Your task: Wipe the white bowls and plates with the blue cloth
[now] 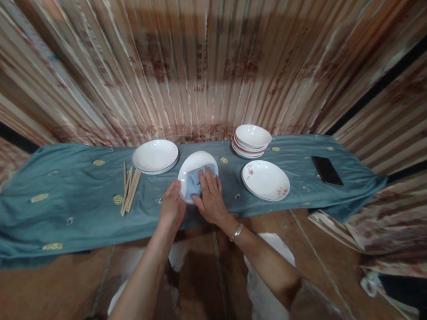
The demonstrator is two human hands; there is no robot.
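A white plate [199,158] is tilted up over the front middle of the table. My left hand [173,204] grips its left rim, fingers closed and partly hidden behind it. A light blue cloth [192,183] lies against the inside of the plate. Pressing on the cloth from above is my right hand [210,198], fingers stretched out over it, with a bracelet on the wrist. Whether the right fingers pinch any of the cloth is hard to see.
White plates [155,155] are stacked at the left, near several chopsticks [130,192]. On the right stand a stack of bowls [251,140], flower-patterned plates [266,180] and a dark phone [327,170]. A teal cloth [84,198] covers the table; curtains [195,61] hang behind.
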